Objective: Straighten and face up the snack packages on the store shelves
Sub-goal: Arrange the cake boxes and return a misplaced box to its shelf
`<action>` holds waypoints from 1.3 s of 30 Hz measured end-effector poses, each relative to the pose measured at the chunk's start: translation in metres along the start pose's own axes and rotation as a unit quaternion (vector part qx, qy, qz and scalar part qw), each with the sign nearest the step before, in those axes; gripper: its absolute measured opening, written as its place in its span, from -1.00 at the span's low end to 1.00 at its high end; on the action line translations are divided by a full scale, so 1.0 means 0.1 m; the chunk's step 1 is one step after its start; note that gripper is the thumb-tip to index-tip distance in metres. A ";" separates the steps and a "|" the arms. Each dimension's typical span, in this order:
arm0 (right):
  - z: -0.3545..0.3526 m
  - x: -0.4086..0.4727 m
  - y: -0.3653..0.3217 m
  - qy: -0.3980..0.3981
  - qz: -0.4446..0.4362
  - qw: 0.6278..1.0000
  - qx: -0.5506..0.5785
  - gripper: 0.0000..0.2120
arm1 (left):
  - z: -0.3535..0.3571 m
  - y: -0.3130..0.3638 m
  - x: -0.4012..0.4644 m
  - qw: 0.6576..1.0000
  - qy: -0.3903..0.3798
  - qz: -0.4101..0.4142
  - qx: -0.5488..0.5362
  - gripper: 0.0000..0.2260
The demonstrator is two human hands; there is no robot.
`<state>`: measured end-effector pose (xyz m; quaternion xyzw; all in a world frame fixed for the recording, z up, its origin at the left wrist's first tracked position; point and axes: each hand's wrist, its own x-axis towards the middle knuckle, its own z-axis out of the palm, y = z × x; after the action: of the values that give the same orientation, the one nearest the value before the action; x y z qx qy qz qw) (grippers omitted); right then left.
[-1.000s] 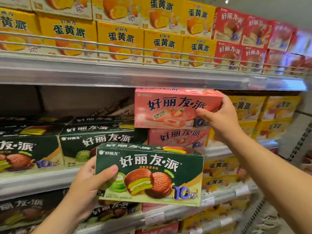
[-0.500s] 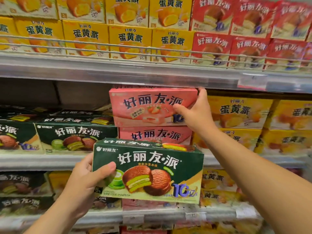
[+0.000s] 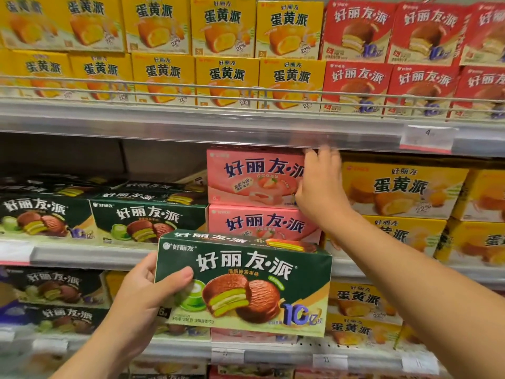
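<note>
My left hand [image 3: 139, 299] grips the left end of a dark green pie box [image 3: 246, 280], held upright and face forward in front of the shelves. On the middle shelf, a pink strawberry pie box [image 3: 251, 176] sits on top of a second pink box [image 3: 262, 222], both facing out. My right hand [image 3: 319, 187] lies against the right end of the upper pink box, fingers pointing up and blurred, just under the shelf above. It covers that box's right corner.
Matching green boxes [image 3: 147, 217] lie in a low row left of the pink stack, with a dark gap above them. Yellow boxes [image 3: 401, 187] stand to the right. The upper shelf [image 3: 191, 124] carries yellow boxes and red boxes [image 3: 358, 31] behind a wire rail.
The upper pink box has gone back onto the lower pink box and sits square. My right hand's grip on its end has loosened into upright fingers. The green box stays in my left hand.
</note>
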<state>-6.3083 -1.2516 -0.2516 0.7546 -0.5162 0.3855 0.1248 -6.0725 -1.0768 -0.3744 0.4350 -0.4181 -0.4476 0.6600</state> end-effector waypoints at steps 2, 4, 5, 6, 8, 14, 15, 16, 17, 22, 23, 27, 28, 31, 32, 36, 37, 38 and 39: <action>0.02 0.01 -0.06 -0.013 -0.041 0.996 -0.082 -0.37 | 0.00 -0.02 0.00 1.000 0.004 -0.001 0.003 -0.36; 0.03 0.02 -0.10 -0.015 -0.070 0.989 -0.132 -0.31 | 0.00 -0.03 0.01 1.000 0.010 -0.001 0.007 -0.37; 0.03 0.04 -0.11 -0.012 -0.082 0.986 -0.142 -0.31 | 0.01 -0.04 0.01 1.000 0.012 -0.001 0.007 -0.38; 0.02 0.06 -0.11 -0.009 -0.091 0.986 -0.141 -0.33 | 0.00 -0.04 0.01 1.000 0.014 -0.003 0.005 -0.39; 0.01 0.10 -0.12 -0.012 -0.098 0.986 -0.134 -0.41 | 0.00 -0.04 0.01 1.000 0.015 -0.006 0.006 -0.40; -0.03 0.13 -0.02 -0.022 -0.096 0.986 -0.136 -0.46 | -0.02 -0.04 0.03 1.000 0.006 0.004 0.017 -0.37; -0.03 0.13 0.01 -0.021 -0.095 0.986 -0.134 -0.46 | -0.02 -0.04 0.04 1.000 0.004 0.004 0.016 -0.37; -0.03 0.13 0.02 -0.019 -0.095 0.986 -0.132 -0.46 | -0.02 -0.03 0.04 1.000 0.002 0.002 0.013 -0.37; -0.03 0.14 0.03 -0.018 -0.096 0.987 -0.130 -0.46 | -0.03 -0.03 0.05 1.000 0.001 -0.001 0.008 -0.36; -0.03 0.14 0.04 -0.014 -0.101 0.987 -0.127 -0.46 | -0.02 0.00 0.08 1.000 0.006 0.000 -0.009 -0.30; -0.03 0.14 0.04 -0.013 -0.102 0.987 -0.123 -0.46 | -0.02 0.01 0.09 1.000 0.007 0.004 -0.007 -0.32; -0.07 0.12 0.04 -0.031 -0.099 0.988 -0.112 -0.45 | -0.04 0.04 0.11 1.000 0.021 0.015 -0.005 -0.30; -0.08 0.11 0.02 -0.036 -0.103 0.989 -0.103 -0.45 | -0.04 0.04 0.11 0.999 0.027 0.016 -0.008 -0.29; -0.19 0.01 -0.04 -0.043 -0.169 0.984 -0.026 -0.52 | -0.08 0.10 0.11 0.999 0.042 0.026 -0.008 -0.32; -0.24 -0.05 -0.07 -0.052 -0.201 0.978 0.027 -0.57 | -0.11 0.14 0.11 0.998 0.048 0.032 -0.003 -0.33; -0.42 -0.26 -0.33 -0.211 -0.250 0.920 0.218 -0.63 | -0.33 0.33 0.11 0.995 0.081 0.056 0.011 -0.34; -0.42 -0.27 -0.43 -0.256 -0.258 0.907 0.213 -0.59 | -0.42 0.39 0.12 0.994 0.086 0.064 0.013 -0.37; -0.41 -0.27 -0.54 -0.281 -0.270 0.900 0.194 -0.54 | -0.51 0.45 0.13 0.994 0.084 0.074 0.015 -0.39; -0.39 -0.25 -0.65 -0.286 -0.283 0.899 0.172 -0.50 | -0.60 0.52 0.15 0.993 0.076 0.084 0.016 -0.39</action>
<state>-6.2735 -1.1834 -0.2299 0.9565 -0.2198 0.1838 -0.0557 -6.0007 -1.0674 -0.3389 0.4418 -0.4088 -0.3489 0.7183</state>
